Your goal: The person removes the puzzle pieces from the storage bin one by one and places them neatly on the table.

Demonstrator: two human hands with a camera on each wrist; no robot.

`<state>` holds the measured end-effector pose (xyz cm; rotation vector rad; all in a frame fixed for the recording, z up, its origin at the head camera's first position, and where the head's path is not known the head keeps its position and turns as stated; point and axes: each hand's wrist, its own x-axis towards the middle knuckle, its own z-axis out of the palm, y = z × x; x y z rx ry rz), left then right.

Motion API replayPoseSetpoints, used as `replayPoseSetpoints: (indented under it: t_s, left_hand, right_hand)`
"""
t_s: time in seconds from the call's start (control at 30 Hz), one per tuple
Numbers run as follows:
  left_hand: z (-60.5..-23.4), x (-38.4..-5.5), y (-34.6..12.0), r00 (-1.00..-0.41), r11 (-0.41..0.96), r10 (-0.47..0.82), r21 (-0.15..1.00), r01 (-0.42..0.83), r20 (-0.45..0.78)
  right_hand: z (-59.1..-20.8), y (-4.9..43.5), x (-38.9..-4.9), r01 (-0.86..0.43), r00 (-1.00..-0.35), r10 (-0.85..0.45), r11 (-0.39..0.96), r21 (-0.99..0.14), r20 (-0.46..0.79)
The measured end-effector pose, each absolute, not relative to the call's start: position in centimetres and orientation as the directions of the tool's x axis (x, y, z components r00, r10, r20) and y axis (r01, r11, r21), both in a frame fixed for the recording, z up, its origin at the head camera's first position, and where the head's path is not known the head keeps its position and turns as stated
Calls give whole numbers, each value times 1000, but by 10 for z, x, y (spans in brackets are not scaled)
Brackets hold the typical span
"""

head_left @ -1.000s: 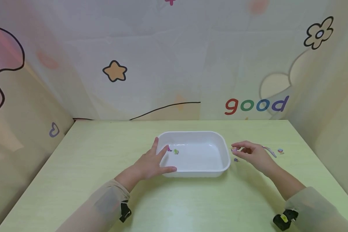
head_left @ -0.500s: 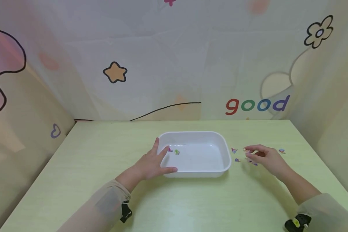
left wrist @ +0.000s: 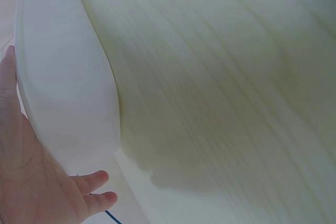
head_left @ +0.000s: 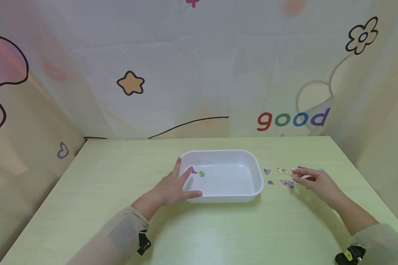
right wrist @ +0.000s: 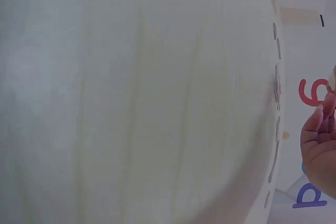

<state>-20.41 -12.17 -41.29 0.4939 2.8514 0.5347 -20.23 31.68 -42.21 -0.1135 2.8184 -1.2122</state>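
Observation:
A white rectangular tray [head_left: 230,199] stands mid-table. My left hand [head_left: 169,187] rests on its near left corner, fingers spread, the thumb along the front rim and another finger reaching over the side. In the left wrist view the palm of my left hand [left wrist: 42,187] lies against the tray wall [left wrist: 68,77]. Inside the tray are a pink piece [head_left: 194,171] and a green piece [head_left: 201,173]. Right of the tray, my right hand [head_left: 315,182] has thumb and fingertips together above small colourful flat pieces. A pale piece [right wrist: 332,80] shows at the fingertips of my right hand [right wrist: 320,150].
Several cut-out pieces lie right of the tray: a purple triangular one [head_left: 286,183], a yellowish one [head_left: 282,170] and a small purple one [head_left: 271,182]. A blue piece [head_left: 321,170] lies partly behind the right hand. A printed cloth backdrop [head_left: 199,84] rises behind the table.
My right hand has moved right, away from the tray, uncovering the purple triangular and yellowish pieces on the table. My left hand and the tray have stayed in place.

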Motion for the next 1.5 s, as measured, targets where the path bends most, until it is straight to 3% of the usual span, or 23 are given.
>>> replayPoseSetpoints:
  t_s: [0.77, 1.17, 1.5]
  left_hand:
    - [-411, -202, -121, -924, 875, 358, 392, 284, -130]
    - [-411, -202, -120, -929, 879, 350, 385, 281, -120]
    - [-410, -202, -120, -925, 878, 356, 387, 282, -131]
  right_hand:
    - [-435, 347, -209, -13, -984, -136, 700, -714, -116]
    - [-443, 351, -218, -99, -968, -224, 759, -643, -115]
    - [-443, 352, -218, -117, -970, -223, 769, -628, -92]
